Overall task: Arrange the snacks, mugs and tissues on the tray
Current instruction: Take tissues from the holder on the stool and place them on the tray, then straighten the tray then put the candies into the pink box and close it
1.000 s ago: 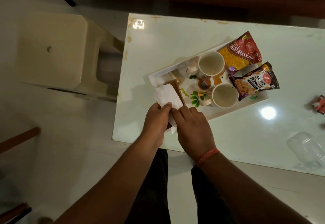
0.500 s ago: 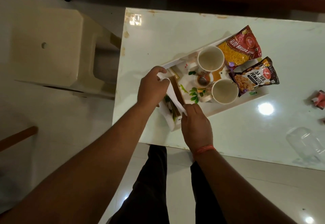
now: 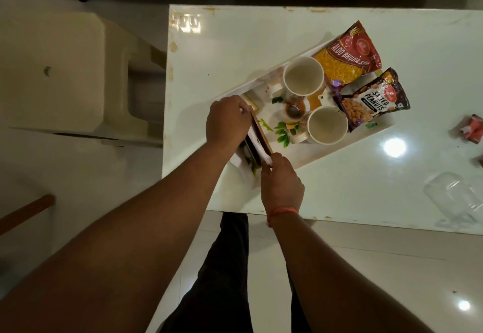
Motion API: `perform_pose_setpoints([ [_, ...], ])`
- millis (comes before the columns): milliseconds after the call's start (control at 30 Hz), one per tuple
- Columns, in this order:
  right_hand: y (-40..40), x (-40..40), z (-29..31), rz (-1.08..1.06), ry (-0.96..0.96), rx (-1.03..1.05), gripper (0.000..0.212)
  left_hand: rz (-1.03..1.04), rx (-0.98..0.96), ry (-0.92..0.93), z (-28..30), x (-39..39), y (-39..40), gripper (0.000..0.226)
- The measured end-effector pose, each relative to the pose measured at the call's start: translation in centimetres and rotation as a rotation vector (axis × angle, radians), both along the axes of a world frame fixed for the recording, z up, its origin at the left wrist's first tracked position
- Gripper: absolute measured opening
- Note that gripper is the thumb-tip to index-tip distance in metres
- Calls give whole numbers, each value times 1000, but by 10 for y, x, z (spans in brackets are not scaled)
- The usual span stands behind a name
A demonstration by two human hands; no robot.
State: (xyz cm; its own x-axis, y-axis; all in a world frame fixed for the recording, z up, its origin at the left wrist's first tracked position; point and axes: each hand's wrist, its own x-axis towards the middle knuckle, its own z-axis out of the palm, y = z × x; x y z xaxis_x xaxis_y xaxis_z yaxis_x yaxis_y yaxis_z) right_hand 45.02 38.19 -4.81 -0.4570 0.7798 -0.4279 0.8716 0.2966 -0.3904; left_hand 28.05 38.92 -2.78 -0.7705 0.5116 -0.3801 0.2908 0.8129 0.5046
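hands meet at centre of the frame: left hand (image 3: 226,121) grips the wooden holder (image 3: 261,134) top, right hand (image 3: 282,178) pinches the white tissues (image 3: 254,139) at its lower end, on the tray (image 3: 308,153).

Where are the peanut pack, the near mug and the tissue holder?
peanut pack (image 3: 372,101): head view, middle of its printed front.
near mug (image 3: 328,126): head view, inside bottom.
tissue holder (image 3: 260,130): head view, wooden top edge.
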Motion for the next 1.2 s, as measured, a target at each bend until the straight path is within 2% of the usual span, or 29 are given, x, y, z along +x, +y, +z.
perform_pose_setpoints([
  [200,4,2,-3,7,2,-44,16,18,-32,11,-8,2,1,18],
  [367,13,16,-5,25,20,-92,25,117,31,12,-12,6,-8,27],
  [567,25,35,-10,107,0,-115,50,288,124,-36,-22,19,-36,45],
  [767,45,39,4,175,88,8,54,520,123,-100,-25,34,-56,47],
  [933,104,43,36,239,225,189,50,552,149,-187,-22,42,-63,47],
  [1033,154,44,54,246,292,244,38,629,180,-278,-22,44,-60,50],
  [1200,248,37,57,212,244,261,38,848,198,-403,-18,46,-48,53],
])
